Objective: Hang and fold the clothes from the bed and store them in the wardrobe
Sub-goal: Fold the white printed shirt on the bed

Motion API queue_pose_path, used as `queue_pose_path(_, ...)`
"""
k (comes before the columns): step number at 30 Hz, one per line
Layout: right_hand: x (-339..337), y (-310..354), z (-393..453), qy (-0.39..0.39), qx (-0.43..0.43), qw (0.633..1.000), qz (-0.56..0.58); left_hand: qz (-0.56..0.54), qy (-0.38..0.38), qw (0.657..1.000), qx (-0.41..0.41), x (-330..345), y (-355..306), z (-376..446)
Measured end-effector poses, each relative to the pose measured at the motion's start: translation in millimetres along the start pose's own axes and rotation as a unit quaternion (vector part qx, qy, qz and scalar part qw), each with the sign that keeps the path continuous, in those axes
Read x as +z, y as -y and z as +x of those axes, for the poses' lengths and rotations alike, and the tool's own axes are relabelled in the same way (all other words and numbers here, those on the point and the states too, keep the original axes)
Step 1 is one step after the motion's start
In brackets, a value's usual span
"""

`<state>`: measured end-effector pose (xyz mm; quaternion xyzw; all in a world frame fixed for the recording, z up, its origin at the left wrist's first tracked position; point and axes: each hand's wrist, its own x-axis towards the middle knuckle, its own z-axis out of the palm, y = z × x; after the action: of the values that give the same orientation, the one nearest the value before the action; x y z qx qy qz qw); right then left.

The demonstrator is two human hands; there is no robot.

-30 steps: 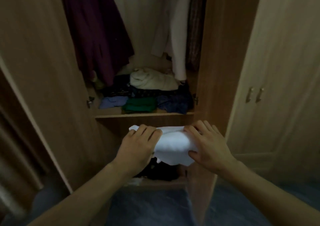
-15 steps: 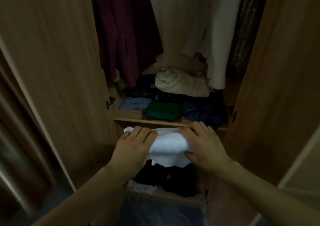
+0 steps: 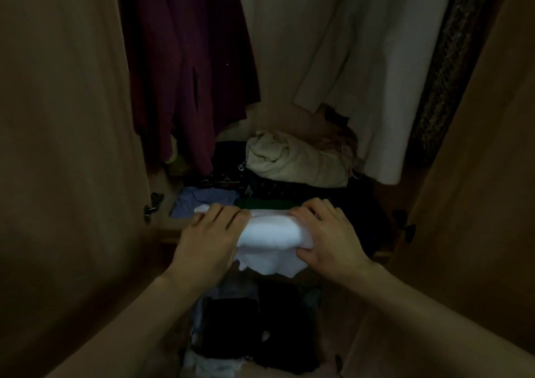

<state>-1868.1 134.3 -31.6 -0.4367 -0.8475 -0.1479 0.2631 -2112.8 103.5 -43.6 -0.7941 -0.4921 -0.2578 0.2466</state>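
The scene is dim, and much of it is hard to read. The lower compartment holds a dark heap of clothes [image 3: 254,328] whose separate pieces cannot be told apart, and the tops of the hanging garments are cut off by the frame. Both thumbs' tips are partly hidden by cloth.

The view looks into an open wooden wardrobe [image 3: 66,146], its door panels on either side. A maroon garment [image 3: 185,68] hangs at the left, a cream garment [image 3: 376,73] at the right, and a dark patterned one [image 3: 445,68] at the far right edge. On the shelf [image 3: 170,234] lie a rolled beige bundle [image 3: 292,160] on top of dark clothes, a pale blue piece [image 3: 202,201] at the left front, and a green folded piece [image 3: 266,204] just behind the hands.

The folded white cloth [image 3: 269,238] is held at the shelf's front edge, its lower edge hanging down over the compartment below. The left hand [image 3: 211,238] grips its left end, fingers [image 3: 228,214] curled over the top. The right hand [image 3: 327,236] grips the right end, fingers over the top and thumb pressed against the near side.
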Motion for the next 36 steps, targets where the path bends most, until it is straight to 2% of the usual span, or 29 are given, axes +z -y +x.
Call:
queue_pose_path(4,28,-17,26,0.004,0.011,1.0,-0.001,-0.023,0.004,0.999,0.024,31,27,23)
queue_pose_path(14,103,-92,98,-0.028,0.042,0.998,0.029,-0.005,0.079,0.996,0.042,108,72,111)
queue_pose_path(17,116,-127,133,-0.072,0.043,0.996,0.036,0.0,0.03,0.998,0.057,128,88,158)
queue_pose_path(21,144,-161,179,-0.19,0.052,0.98,0.031,0.005,-0.101,0.991,0.082,164,112,213)
queue_pose_path(23,170,-173,187,-0.216,0.05,0.975,0.033,-0.005,-0.121,0.99,0.071,195,121,215)
queue_pose_path(25,207,-178,175,-0.174,0.042,0.983,0.042,-0.026,-0.078,0.994,0.074,234,124,194)
queue_pose_path(28,265,-170,128,-0.052,0.027,0.997,0.052,-0.074,0.06,0.989,0.109,282,119,141)
queue_pose_path(30,287,-163,104,-0.03,0.03,0.997,0.068,-0.102,0.108,0.983,0.108,298,114,117)
queue_pose_path(33,292,-161,100,-0.009,0.068,0.995,0.079,-0.125,0.113,0.982,0.08,305,116,110)
queue_pose_path(36,287,-160,105,0.0,0.075,0.995,0.07,-0.12,0.109,0.983,0.089,302,119,115)
